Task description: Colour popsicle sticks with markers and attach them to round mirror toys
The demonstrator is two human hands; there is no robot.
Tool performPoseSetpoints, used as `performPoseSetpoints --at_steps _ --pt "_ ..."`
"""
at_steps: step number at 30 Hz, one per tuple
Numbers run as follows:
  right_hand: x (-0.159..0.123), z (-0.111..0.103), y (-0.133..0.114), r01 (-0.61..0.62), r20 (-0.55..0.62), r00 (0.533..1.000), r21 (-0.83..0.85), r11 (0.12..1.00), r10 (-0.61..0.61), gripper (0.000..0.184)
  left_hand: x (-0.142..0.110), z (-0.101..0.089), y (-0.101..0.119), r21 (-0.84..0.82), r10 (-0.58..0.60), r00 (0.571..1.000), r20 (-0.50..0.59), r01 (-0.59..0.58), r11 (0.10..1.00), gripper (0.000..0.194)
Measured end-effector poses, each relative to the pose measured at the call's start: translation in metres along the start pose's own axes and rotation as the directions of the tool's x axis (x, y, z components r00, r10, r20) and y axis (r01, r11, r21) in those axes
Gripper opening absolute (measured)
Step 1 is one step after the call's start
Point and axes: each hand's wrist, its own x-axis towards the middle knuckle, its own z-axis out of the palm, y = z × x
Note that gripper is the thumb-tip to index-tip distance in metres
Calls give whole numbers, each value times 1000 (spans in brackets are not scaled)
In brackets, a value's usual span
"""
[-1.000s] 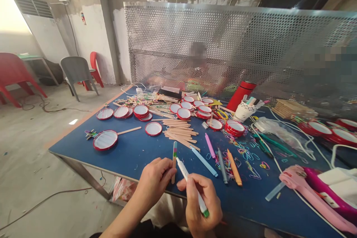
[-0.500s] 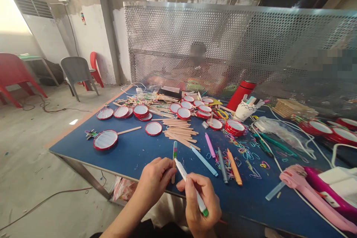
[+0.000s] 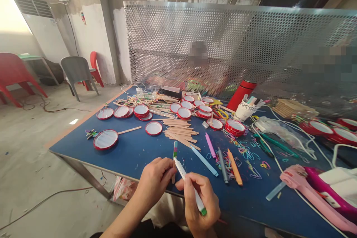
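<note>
Near the table's front edge, my left hand point(image 3: 157, 176) pinches a wooden craft stick point(image 3: 175, 150) whose far end bears blue, purple and green bands. My right hand point(image 3: 199, 199) grips a white marker with a green end point(image 3: 181, 169), its tip against the stick at the green band. Beyond the hands lies a pile of plain craft sticks point(image 3: 178, 131). To the right rest a light blue marker point(image 3: 205, 161), a pink marker point(image 3: 210, 145), a grey marker point(image 3: 222, 164) and an orange marker point(image 3: 234, 167).
Red-rimmed white discs point(image 3: 153, 128) are spread over the blue table point(image 3: 131, 156). Colourful clips point(image 3: 248, 152) lie at right, near a pink glue gun point(image 3: 312, 193). A red bottle point(image 3: 242, 95) and a pen cup point(image 3: 245, 110) stand before a perforated metal screen point(image 3: 167, 37); a person sits behind it.
The marker in my right hand has shifted very slightly along the stick, toward the left. My left hand stays in place on the stick.
</note>
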Motion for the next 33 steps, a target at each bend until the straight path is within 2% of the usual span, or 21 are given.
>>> performPoseSetpoints --at_steps 3,9,16,21,23,27,33 --pt "-2 1 0 -34 -32 999 9 999 34 10 0 -1 2 -4 -7 1000 0 7 1000 24" --pt "-2 2 4 -57 -123 991 23 998 59 11 0 -3 4 -9 -56 996 72 57 998 30" --pt "-1 0 4 41 -10 999 -1 999 -41 10 1 -2 2 -8 -51 998 45 51 999 24" --pt "-3 2 5 -2 -134 991 -9 1000 1 10 0 -3 4 1 -62 995 73 62 998 29" --pt "-2 1 4 15 -127 992 3 1000 -14 10 0 -3 3 3 -70 995 71 70 998 26" --pt "0 1 1 20 -34 999 -5 1000 -20 11 0 -2 2 -11 -65 996 60 66 998 23" --pt "-2 3 3 -7 -137 991 21 1000 10 11 0 -2 1 18 -70 995 69 69 997 27"
